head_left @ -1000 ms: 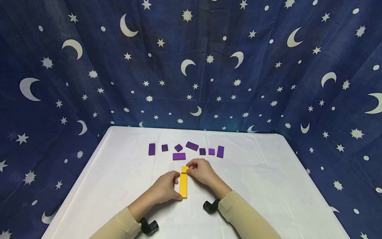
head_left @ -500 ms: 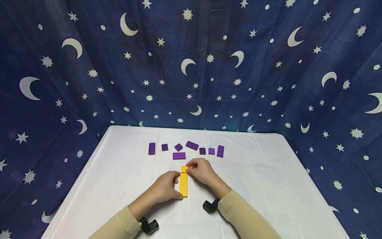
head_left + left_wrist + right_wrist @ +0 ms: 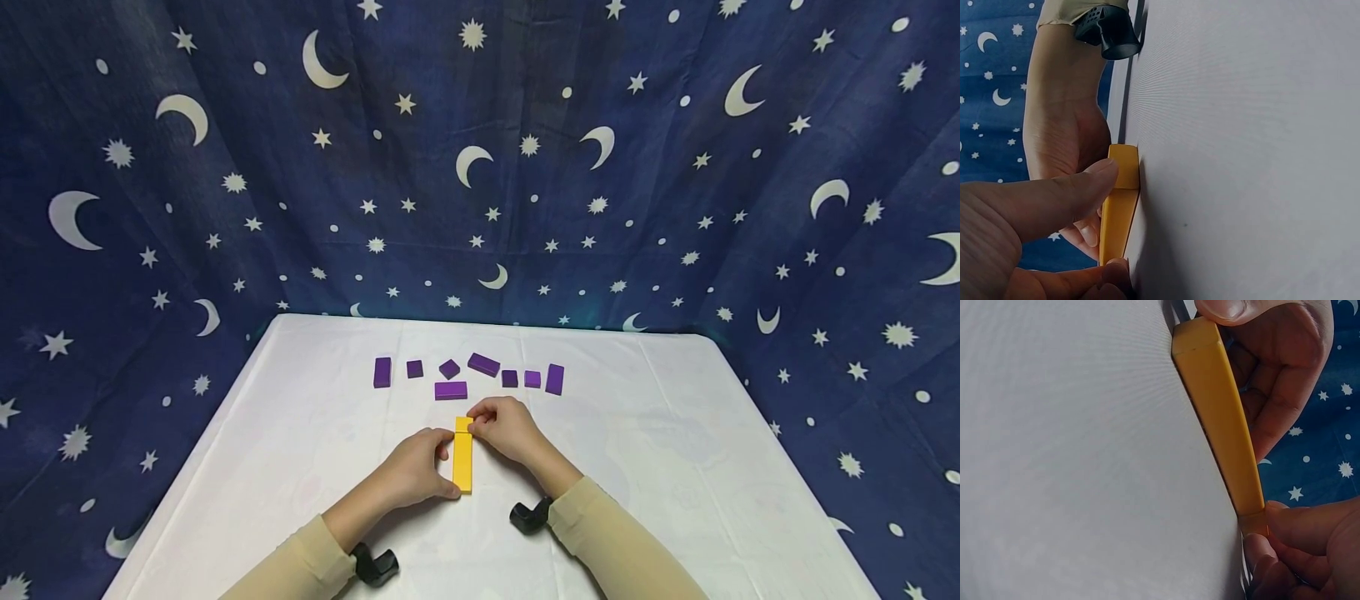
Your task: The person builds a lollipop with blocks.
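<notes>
On the white tabletop a long yellow block (image 3: 462,462) lies lengthwise, pointing away from me. At its far end sits a small yellow block (image 3: 463,424), with only a thin seam between the two. My left hand (image 3: 412,471) holds the long block from the left, thumb on its near end and forefinger by its far end. From the right, my right hand (image 3: 507,429) pinches the small block between thumb and finger. In the right wrist view the long block (image 3: 1219,419) runs from the left thumb down to the small block (image 3: 1254,523) in the right fingers.
Beyond the hands, several purple blocks lie scattered in a loose row, among them an oblong one (image 3: 451,391), a cube (image 3: 532,379) and a leftmost oblong (image 3: 382,372). A dark blue star-and-moon cloth (image 3: 480,167) hangs behind the white-covered table (image 3: 637,467).
The dark gap between the yellow blocks has narrowed to a thin seam. The long block has shifted slightly away from me, while both hands have barely moved.
</notes>
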{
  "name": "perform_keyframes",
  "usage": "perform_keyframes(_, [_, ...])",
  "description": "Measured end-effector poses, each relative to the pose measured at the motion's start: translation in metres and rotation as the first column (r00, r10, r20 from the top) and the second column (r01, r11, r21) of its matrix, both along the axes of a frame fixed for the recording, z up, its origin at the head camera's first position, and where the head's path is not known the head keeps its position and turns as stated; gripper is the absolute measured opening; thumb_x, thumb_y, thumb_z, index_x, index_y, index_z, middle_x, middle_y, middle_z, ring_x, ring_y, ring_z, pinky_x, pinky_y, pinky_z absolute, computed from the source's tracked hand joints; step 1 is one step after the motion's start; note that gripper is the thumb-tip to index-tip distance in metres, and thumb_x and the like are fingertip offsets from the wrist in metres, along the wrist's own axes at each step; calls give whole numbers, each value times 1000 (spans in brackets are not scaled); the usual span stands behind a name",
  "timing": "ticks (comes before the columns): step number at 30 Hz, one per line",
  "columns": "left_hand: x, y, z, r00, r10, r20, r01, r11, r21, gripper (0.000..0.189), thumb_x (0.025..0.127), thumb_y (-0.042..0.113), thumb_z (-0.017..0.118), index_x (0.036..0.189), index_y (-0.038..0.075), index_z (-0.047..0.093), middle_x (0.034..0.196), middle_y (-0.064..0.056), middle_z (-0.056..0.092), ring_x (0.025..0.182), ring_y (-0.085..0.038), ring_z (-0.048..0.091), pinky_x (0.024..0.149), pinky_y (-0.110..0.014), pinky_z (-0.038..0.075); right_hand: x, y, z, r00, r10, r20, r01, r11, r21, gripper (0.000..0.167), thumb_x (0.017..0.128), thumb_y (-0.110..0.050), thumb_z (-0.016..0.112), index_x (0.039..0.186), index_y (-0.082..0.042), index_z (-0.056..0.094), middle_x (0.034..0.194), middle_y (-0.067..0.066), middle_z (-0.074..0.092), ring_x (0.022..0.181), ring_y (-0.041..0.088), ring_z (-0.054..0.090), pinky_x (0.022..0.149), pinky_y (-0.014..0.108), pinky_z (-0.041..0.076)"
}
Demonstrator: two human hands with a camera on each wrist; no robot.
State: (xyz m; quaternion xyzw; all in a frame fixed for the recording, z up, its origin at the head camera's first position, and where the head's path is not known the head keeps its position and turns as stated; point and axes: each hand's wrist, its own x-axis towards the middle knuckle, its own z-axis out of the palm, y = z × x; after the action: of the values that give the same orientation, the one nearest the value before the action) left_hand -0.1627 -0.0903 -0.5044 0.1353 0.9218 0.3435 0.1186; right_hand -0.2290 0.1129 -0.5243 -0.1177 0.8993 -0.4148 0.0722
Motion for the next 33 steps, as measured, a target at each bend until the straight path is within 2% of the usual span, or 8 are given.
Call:
perform_keyframes(9, [0, 0, 0, 1000, -7, -17, 7, 1000, -4, 90, 63, 26, 103, 138, -4, 63, 95, 1, 59, 89, -16, 52, 84, -36, 45, 0, 1, 0, 1000, 8, -3, -8, 1000, -1, 11, 93, -18, 82, 103, -15, 82, 80, -4, 68, 77, 14, 58, 72, 27, 49])
perform_keyframes(33, [1, 0, 1, 1000, 7, 13, -7, 1000, 1, 90, 64, 29, 104, 139, -3, 63, 95, 1, 58, 88, -16, 52, 83, -35, 44, -1, 2, -3, 1000, 17, -16, -17, 1000, -13, 13, 93, -19, 82, 105, -15, 81, 80, -5, 66, 75, 13, 57, 70, 25, 48])
